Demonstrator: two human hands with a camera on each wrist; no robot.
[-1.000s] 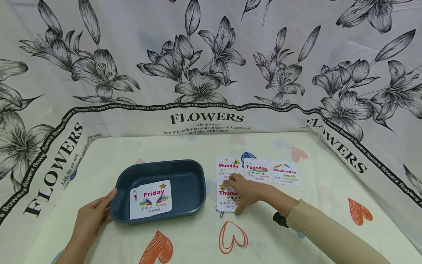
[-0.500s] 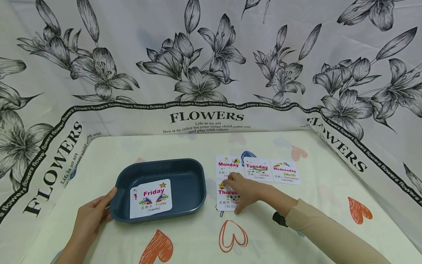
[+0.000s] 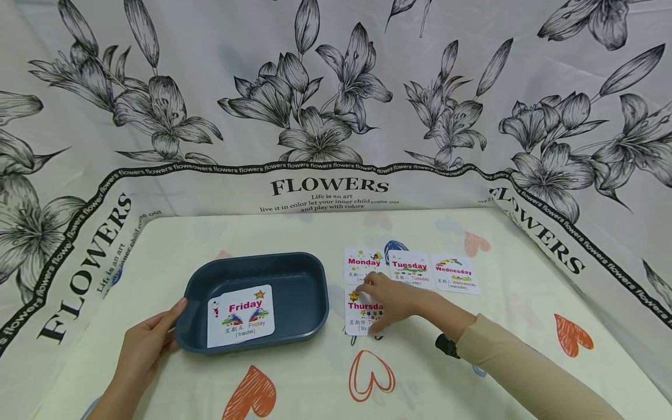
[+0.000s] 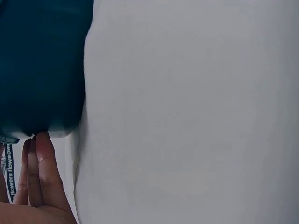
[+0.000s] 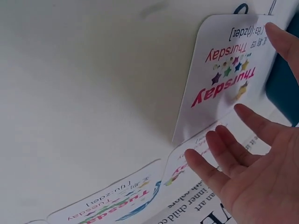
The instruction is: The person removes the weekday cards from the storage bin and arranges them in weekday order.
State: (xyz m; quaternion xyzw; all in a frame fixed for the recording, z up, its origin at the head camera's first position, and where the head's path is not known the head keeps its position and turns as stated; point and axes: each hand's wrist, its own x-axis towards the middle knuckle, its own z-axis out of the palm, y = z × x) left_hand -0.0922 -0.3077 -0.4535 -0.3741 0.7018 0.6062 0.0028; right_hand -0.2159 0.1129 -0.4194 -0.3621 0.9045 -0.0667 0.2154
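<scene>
With its thumb at the rim and straight fingers against the outer wall, my left hand [image 3: 143, 345] holds the left end of a dark blue tray [image 3: 300, 300]. A white Friday card [image 3: 242, 315] lies in the tray, with another card's edge showing at its left. My right hand [image 3: 392, 300] spreads over the Thursday card [image 3: 356, 325], hiding its right side. In the right wrist view, the thumb is by one end of this Thursday card [image 5: 224, 70] and the index fingertip by the other. Directly above it lies the Monday card [image 3: 362, 256], partly covered by my fingers.
Right of Monday, the Tuesday card [image 3: 411, 262] and Wednesday card [image 3: 454, 274] continue the row. The pale tablecloth [image 3: 514, 356] carries printed hearts. A white curtain [image 3: 441, 186] with flower drawings stands behind and along the sides.
My right thumb has slid slightly up and left over the lower part of the Thursday card. The left hand, tray and cards stay where they were.
</scene>
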